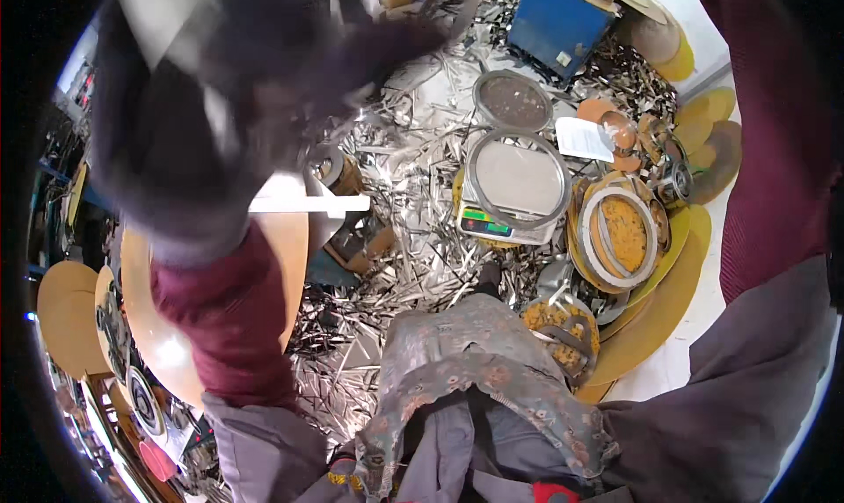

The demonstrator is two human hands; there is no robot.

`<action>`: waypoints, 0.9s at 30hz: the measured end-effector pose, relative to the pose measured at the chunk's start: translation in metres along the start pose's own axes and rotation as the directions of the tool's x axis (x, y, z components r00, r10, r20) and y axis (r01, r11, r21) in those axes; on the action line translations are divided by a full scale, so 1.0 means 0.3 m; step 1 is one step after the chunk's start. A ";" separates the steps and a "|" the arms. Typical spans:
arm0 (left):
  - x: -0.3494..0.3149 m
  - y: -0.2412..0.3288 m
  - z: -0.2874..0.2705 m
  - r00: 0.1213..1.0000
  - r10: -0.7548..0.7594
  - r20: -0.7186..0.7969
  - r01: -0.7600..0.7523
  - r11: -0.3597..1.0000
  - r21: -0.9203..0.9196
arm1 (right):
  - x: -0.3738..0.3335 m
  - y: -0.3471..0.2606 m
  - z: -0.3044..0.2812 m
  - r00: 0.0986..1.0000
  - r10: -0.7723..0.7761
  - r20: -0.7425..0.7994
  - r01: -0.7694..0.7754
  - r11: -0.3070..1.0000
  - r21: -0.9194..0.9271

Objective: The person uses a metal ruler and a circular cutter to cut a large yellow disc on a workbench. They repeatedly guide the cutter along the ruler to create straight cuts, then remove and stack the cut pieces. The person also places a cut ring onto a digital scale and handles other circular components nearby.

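My left hand (255, 90), in a dark grey glove, is raised close to the camera at the upper left. Motion smears its fingers, so whether anything is in them cannot be made out. Below it runs my maroon left sleeve (229, 318), in front of a large tan disc (176, 353). A white bar (325, 205) shows just beneath the glove. My right arm, in a maroon sleeve (774, 134), reaches up along the right edge, and its hand lies outside the picture. Ahead of me sits a digital scale (519, 229) with a metal ring (556, 178) on top.
Thin metal strips (422, 274) litter the floor. Round metal-rimmed pieces (576, 230), yellow discs (686, 266) and a white sheet of paper (583, 139) lie at the right. A blue box (558, 28) stands at the back. A round tray-like piece (512, 101) lies beyond the scale.
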State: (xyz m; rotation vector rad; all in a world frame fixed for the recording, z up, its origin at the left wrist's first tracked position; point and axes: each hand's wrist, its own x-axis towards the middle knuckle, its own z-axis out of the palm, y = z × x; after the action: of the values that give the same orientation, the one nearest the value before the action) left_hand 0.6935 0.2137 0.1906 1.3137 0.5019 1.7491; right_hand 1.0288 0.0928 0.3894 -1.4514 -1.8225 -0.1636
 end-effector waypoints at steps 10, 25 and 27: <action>-1.276 0.309 -1.300 0.549 -0.625 -0.555 0.235 -0.522 0.820 | -0.547 0.425 0.353 0.868 0.056 0.494 -0.098 0.993 0.060; -1.323 -0.144 -0.387 0.231 -0.963 -0.136 0.250 -0.076 0.965 | -1.705 1.024 0.907 0.724 0.530 0.441 -0.283 0.811 -0.512; -1.284 -0.230 -0.263 0.216 -0.975 -0.040 0.247 0.015 0.969 | -1.812 0.996 0.900 0.681 0.524 0.511 -0.224 0.814 -0.536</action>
State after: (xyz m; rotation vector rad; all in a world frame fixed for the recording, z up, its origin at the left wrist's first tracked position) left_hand 0.6747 -0.0515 -0.1069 1.7252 1.4196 -0.2162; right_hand 1.1781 -0.0786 -0.2478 -2.4243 -2.0123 0.1913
